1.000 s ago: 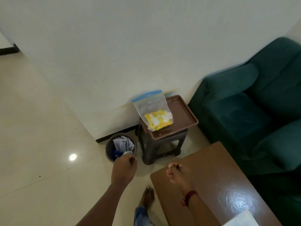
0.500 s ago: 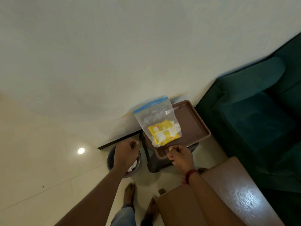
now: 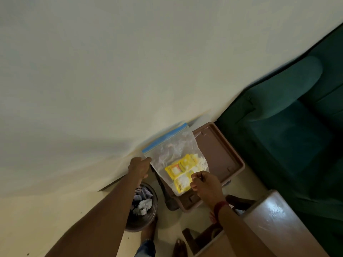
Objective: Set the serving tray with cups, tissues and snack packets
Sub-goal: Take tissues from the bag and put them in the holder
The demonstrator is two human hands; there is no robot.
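item: zip bag (image 3: 173,154) of yellow snack packets (image 3: 182,172), on brown tray (image 3: 220,151). change: my left hand (image 3: 139,167) now touches its edge, fingers curled; right hand (image 3: 206,184) arrived closed, apparently empty. grasp next.

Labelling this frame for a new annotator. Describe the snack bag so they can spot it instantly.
Find the green sofa; a brown tray sits on a small stool at its left. The bag leans on that tray against the wall. It alone is clear plastic, with a blue zip strip and yellow packets inside.
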